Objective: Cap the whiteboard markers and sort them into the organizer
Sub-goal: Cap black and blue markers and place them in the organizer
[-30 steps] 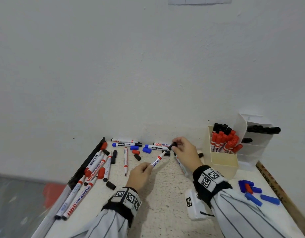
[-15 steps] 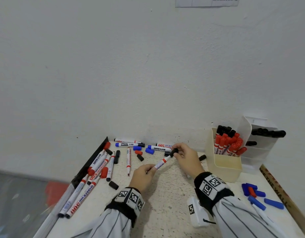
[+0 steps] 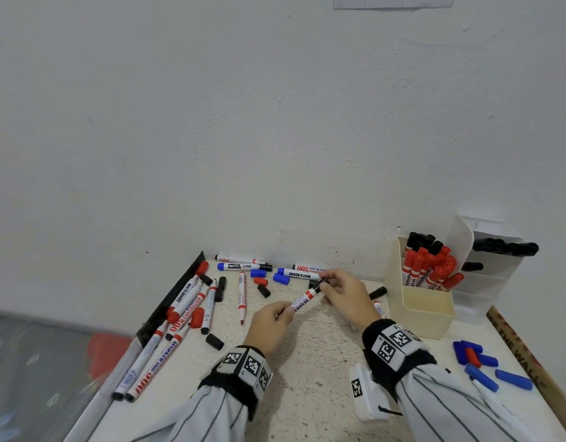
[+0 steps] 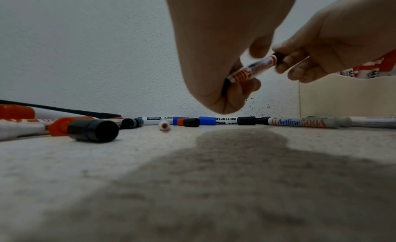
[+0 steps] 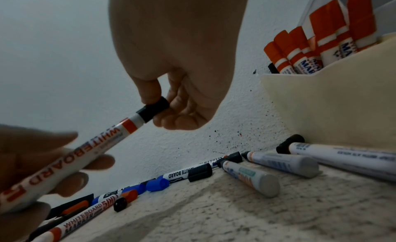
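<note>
Above the middle of the table I hold one white whiteboard marker with red print between both hands. My left hand grips its rear end; in the left wrist view the left hand is curled round the marker. My right hand pinches a black cap that sits on the tip of the marker. The cream organizer stands at the right with several red-capped and black-capped markers upright in it.
Several loose markers and red, blue and black caps lie along the left edge and back wall. Blue caps lie at the right front. A white drawer unit stands behind the organizer. Uncapped markers lie beside the organizer.
The right hand brought the black cap onto the tip of the marker the left hand holds. The marker rose off the table and now hangs between both hands.
</note>
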The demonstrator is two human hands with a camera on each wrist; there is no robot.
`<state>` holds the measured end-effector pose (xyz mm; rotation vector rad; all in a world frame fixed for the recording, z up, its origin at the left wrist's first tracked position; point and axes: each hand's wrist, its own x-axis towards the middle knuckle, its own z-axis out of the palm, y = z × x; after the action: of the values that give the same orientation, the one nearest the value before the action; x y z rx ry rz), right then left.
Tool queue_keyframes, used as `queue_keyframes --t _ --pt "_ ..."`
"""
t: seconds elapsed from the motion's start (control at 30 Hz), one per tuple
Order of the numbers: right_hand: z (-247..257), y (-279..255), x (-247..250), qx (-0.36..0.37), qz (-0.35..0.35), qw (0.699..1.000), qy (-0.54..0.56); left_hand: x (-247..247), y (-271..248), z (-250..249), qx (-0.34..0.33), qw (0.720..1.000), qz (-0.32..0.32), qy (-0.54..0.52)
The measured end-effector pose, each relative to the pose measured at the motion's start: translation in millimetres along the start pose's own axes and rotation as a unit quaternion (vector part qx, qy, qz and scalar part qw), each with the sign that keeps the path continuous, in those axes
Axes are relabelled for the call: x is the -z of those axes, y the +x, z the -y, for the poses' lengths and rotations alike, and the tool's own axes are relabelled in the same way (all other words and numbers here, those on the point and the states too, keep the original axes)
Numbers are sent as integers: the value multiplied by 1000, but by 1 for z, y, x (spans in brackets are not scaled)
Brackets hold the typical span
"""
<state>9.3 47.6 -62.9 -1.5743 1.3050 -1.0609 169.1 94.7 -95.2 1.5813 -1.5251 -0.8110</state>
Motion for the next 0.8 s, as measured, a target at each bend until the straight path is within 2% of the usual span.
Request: queue_keyframes --t 0.17,0.27,0.4,0.57,0.67,0.8 --pt "2 -2 3 3 17 991 -136 -1 -5 -4 -15 997 10 -70" --pt "5 -4 0 18 21 980 -199 -1 -4 -3 -34 998 16 -43" --pt "13 -2 -4 -13 14 988 -156 -1 -3 -1 -67 998 18 -14" --pt "14 3 -10 -65 -1 953 -297 -1 -4 -1 -94 994 -8 49" --pt "15 5 -11 -92 -8 957 -274 0 -3 1 -88 995 -6 41" --pt "24 3 -14 -64 -26 975 -211 0 -4 -2 -45 998 15 -52"
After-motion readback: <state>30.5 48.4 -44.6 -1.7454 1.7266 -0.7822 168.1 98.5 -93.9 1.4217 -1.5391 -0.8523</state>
